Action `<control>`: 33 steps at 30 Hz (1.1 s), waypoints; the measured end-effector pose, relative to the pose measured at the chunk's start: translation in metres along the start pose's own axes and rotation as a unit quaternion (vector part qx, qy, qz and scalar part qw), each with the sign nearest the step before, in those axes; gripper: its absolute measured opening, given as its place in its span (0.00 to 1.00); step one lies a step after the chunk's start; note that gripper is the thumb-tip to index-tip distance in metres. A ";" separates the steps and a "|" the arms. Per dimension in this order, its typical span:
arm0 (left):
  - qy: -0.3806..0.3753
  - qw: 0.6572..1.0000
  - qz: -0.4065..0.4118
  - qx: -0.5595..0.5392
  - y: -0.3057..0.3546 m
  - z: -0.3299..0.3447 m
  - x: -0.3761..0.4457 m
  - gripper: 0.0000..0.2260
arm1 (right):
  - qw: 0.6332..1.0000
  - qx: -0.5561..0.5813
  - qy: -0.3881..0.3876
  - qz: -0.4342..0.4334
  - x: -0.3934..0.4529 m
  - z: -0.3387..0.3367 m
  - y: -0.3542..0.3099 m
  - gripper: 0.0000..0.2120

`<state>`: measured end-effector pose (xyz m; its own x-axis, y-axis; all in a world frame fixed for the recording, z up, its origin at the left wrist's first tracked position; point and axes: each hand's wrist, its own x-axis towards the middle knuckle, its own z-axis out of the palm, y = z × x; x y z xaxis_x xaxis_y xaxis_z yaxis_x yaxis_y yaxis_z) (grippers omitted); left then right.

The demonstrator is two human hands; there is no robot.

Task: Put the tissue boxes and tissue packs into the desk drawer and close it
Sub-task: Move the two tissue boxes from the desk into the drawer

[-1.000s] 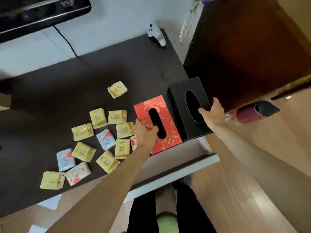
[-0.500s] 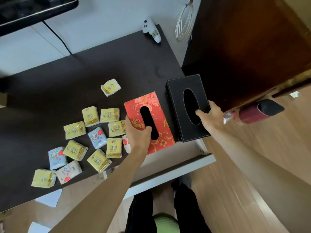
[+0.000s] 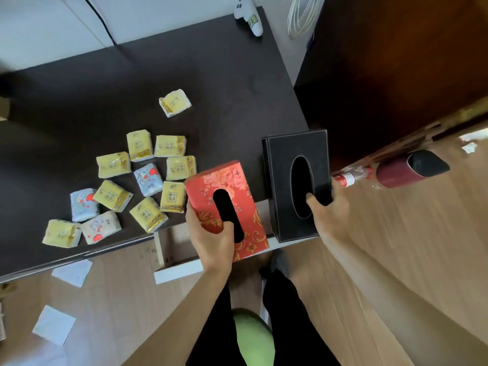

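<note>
My left hand (image 3: 211, 239) grips the near end of a red floral tissue box (image 3: 232, 186), thumb in its slot, holding it over the open drawer (image 3: 174, 249) at the desk's front edge. My right hand (image 3: 328, 210) grips a black tissue box (image 3: 282, 165) at its near right side, thumb at the oval opening; the box reaches past the desk edge above the drawer. Several yellow tissue packs (image 3: 173, 196) and pale blue and white ones (image 3: 148, 179) lie scattered on the dark desk (image 3: 184, 75) to the left. One yellow pack (image 3: 174, 103) sits apart, farther back.
A white controller (image 3: 249, 19) lies at the desk's back edge beside a coiled white cable (image 3: 301, 19). A dark wooden cabinet (image 3: 396, 62) stands at the right, with a maroon bottle (image 3: 396, 173) on the wooden floor. White papers (image 3: 54, 324) lie on the floor at left.
Both hands have pulled the red and black boxes toward me, off the desk surface and over the open drawer. The packs have not moved.
</note>
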<state>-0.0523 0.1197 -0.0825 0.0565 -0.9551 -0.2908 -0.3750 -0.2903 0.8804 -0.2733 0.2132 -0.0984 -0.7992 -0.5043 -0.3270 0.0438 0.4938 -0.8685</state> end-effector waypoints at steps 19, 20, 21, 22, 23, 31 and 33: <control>-0.051 0.998 -0.027 0.026 -0.065 -0.016 -0.061 0.38 | 0.997 -0.056 -0.056 0.000 -0.069 -0.019 0.048 0.21; -0.055 0.998 -0.034 0.027 -0.066 -0.017 -0.066 0.39 | 0.996 -0.060 -0.059 0.008 -0.074 -0.023 0.051 0.22; -0.057 0.997 -0.041 0.027 -0.067 -0.018 -0.070 0.40 | 0.996 -0.064 -0.061 0.015 -0.078 -0.025 0.053 0.23; -0.059 0.997 -0.048 0.029 -0.068 -0.020 -0.075 0.40 | 0.996 -0.067 -0.062 0.022 -0.082 -0.028 0.056 0.23; -0.061 0.996 -0.055 0.033 -0.069 -0.021 -0.079 0.40 | 0.995 -0.069 -0.063 0.030 -0.085 -0.031 0.058 0.23; -0.080 0.987 -0.121 0.064 -0.091 -0.009 -0.077 0.37 | 0.993 -0.074 -0.050 0.071 -0.088 -0.028 0.071 0.24; -0.076 0.986 -0.126 0.073 -0.099 0.000 -0.071 0.36 | 0.994 -0.079 -0.038 0.064 -0.087 -0.023 0.075 0.24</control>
<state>-0.0188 0.2167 -0.1490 0.0300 -0.8303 -0.5565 -0.4963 -0.4957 0.7127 -0.2142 0.3108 -0.1266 -0.7454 -0.4795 -0.4631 0.0419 0.6596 -0.7504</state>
